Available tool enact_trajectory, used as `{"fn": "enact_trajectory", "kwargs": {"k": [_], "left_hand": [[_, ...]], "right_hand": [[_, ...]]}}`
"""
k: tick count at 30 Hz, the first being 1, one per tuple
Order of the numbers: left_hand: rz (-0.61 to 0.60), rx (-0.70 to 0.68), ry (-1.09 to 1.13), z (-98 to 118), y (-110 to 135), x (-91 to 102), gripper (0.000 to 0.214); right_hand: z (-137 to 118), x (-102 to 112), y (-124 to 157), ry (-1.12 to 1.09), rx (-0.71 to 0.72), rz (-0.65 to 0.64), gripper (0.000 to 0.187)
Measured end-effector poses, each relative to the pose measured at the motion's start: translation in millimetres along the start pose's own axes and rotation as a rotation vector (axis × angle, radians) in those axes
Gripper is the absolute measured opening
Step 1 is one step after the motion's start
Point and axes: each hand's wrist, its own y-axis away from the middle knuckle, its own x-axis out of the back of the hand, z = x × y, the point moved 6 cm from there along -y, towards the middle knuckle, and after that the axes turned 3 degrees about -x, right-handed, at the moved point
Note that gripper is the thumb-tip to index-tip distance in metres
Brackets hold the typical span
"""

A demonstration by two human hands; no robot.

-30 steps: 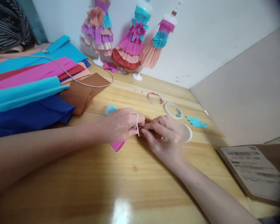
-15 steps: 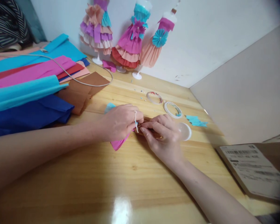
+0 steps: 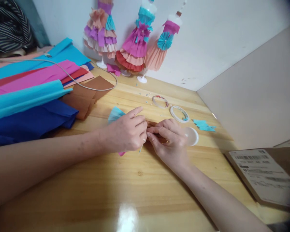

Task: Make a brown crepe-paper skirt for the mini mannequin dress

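Note:
My right hand (image 3: 170,140) is closed, its thumb and fingers pinching gathered brown crepe paper (image 3: 151,123) on a small dress form that lies on its side. The form's white round base (image 3: 192,136) sticks out behind that hand. My left hand (image 3: 129,130) touches the same spot from the other side, fingers curled and index finger raised. A thin white band (image 3: 144,140) runs from its fingertips, with an end hanging below. Light blue crepe paper (image 3: 116,113) and a magenta tip (image 3: 121,154) peep out around my left hand; the form's upper part is hidden.
Crepe paper sheets (image 3: 31,103) and a grey cable (image 3: 87,87) lie at the left. Several dressed forms (image 3: 140,42) stand by the wall. Two tape rolls (image 3: 179,114), small beads and a blue scrap (image 3: 204,125) lie beyond my hands. A cardboard box (image 3: 261,177) sits at the right.
My left hand has turned and dropped slightly, its index finger now raised. The white band has moved from above the brown paper to below it. My right hand keeps its pinch.

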Motion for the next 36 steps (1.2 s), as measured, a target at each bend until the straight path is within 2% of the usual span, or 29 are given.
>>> {"fn": "enact_trajectory", "kwargs": {"k": [5,13,15,21,23,25,29,32,36], "left_hand": [[0.072,-0.028,0.003,2,1,-3.5,0.030],[0.059,-0.057,0.053,0,1,-7.7,0.027],[0.039,-0.053,0.063,0,1,-9.2,0.026],[-0.072,-0.019,0.118,-3,2,-17.6,0.024],[-0.070,-0.018,0.114,-4,2,-17.8,0.024],[-0.054,-0.022,0.102,-3,2,-16.9,0.024],[-0.026,-0.018,0.095,-3,3,-15.6,0.026],[-0.007,-0.017,0.105,-4,3,-15.3,0.027],[0.033,-0.026,0.107,-3,3,-13.8,0.026]], "right_hand": [[1,-1,-1,-0.018,-0.020,-0.014,0.013],[12,5,-3,-0.212,-0.133,-0.067,0.011],[19,15,-5,-0.266,-0.191,-0.008,0.009],[44,63,-9,-0.339,-0.331,0.371,0.010],[54,72,-6,-0.349,-0.381,0.437,0.009],[62,72,-4,-0.359,-0.413,0.402,0.009],[73,58,-1,-0.430,-0.474,0.175,0.006],[76,50,1,-0.456,-0.463,0.038,0.005],[75,42,4,-0.461,-0.412,-0.003,0.006]]}}
